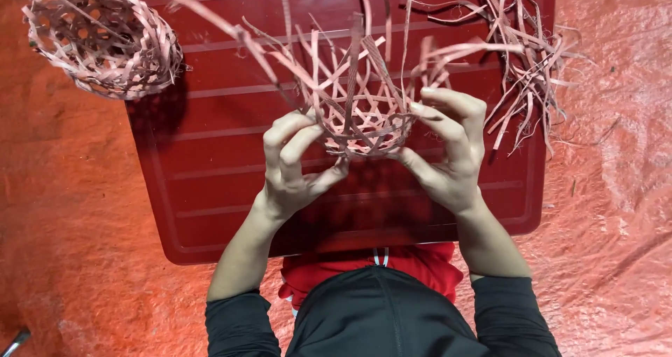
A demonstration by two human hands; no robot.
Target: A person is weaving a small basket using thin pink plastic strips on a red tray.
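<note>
Red tray mid-mat, both hands pinching half-woven basket, finished basket overhanging left edge

Two woven baskets, one strip pile, one red tray, two hands.

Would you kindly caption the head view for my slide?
Both hands, left hand and right hand, hold a half-woven strip basket above a red tray.
</note>
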